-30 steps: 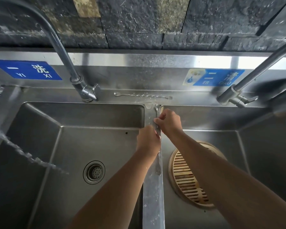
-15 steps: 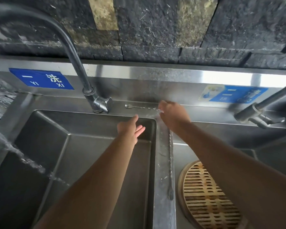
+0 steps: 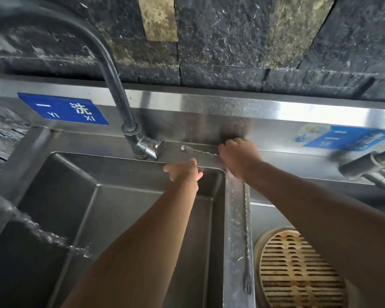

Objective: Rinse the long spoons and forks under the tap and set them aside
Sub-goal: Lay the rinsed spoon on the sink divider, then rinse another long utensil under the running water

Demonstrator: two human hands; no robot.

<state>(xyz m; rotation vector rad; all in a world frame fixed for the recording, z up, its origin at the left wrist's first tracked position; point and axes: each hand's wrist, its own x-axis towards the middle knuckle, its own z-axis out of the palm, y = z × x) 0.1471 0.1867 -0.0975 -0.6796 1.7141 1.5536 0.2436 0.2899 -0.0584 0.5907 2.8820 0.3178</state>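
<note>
Right hand (image 3: 239, 157) now clamped on slim twisted-stem spoon (image 3: 185, 148); left hand (image 3: 183, 171) loose; fork (image 3: 246, 241) on divider.

Head-worn, looking forward and down at close range over a double sink (image 3: 236, 218); edges perhaps bent by wide-angle lens.

Long thin steel spoon (image 3: 199, 150), lying flat along the sink's back ledge, bowl pointing left, handle end hidden. Long twisted-stem fork (image 3: 246, 241), lying lengthwise on the wet divider (image 3: 232, 230), tines nearest the camera.
</note>
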